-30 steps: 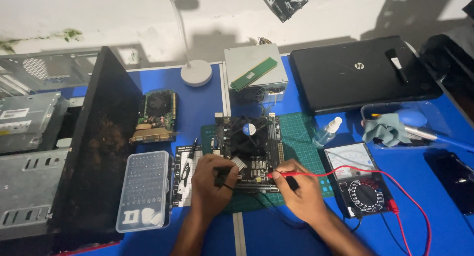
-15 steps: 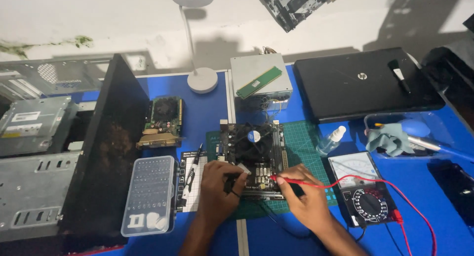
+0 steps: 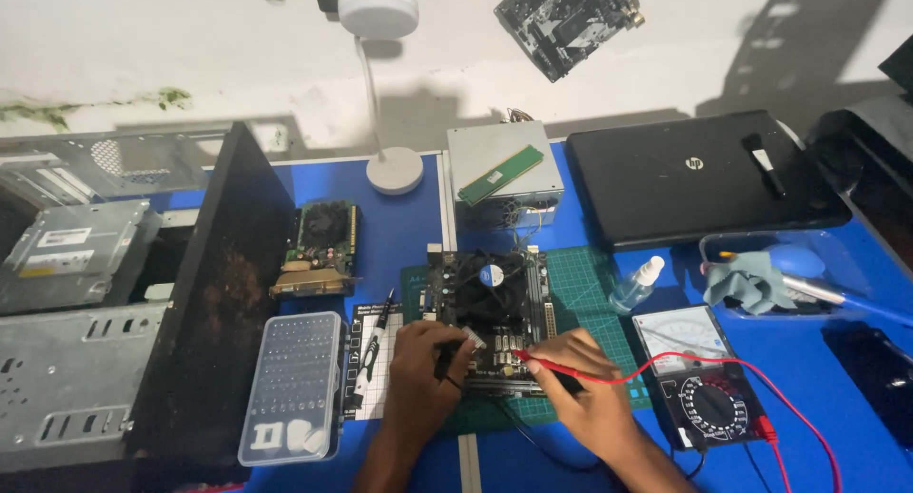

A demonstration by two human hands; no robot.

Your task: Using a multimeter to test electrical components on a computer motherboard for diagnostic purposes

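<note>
Both hands have been drawn slightly closer together on the motherboard since the earlier frame

The black probe is pinched in the left hand (image 3: 421,369) and the red probe (image 3: 556,369) is gripped in the right hand (image 3: 585,386), both tips set on the motherboard (image 3: 490,308), which lies flat on a green gridded cutting mat (image 3: 580,284). A boxy analogue multimeter (image 3: 699,379) sits just right; a translucent plastic bit case (image 3: 293,388) is left
</note>
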